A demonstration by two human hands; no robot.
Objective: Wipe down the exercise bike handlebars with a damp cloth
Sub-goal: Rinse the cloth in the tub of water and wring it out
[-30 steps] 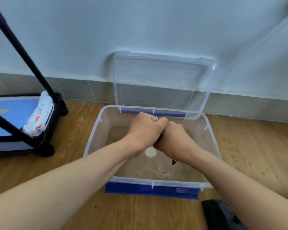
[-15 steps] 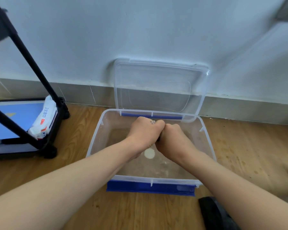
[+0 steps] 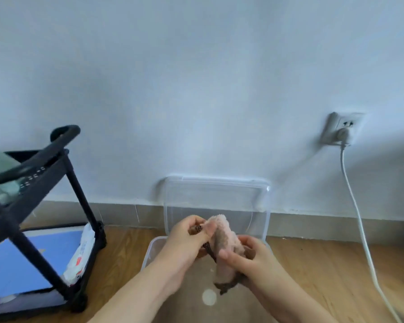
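Both hands hold a rolled, wet pinkish-brown cloth (image 3: 222,243) above a clear plastic tub (image 3: 147,257) on the wooden floor. My left hand (image 3: 189,238) pinches the cloth's upper end. My right hand (image 3: 247,259) grips its lower part, and a dark corner of the cloth hangs below that hand. The exercise bike and its handlebars are not recognisable anywhere in the head view.
The tub's clear lid (image 3: 217,201) leans against the white wall behind it. A black wheeled cart (image 3: 79,206) stands at left, with a wipes pack (image 3: 82,252) on its bottom shelf. A wall socket (image 3: 343,129) with a white cable (image 3: 359,224) is at right.
The hands, earlier pressed together low inside the tub, have risen and parted a little, showing the cloth. The camera has tilted upward, bringing the wall socket and cart top into view.
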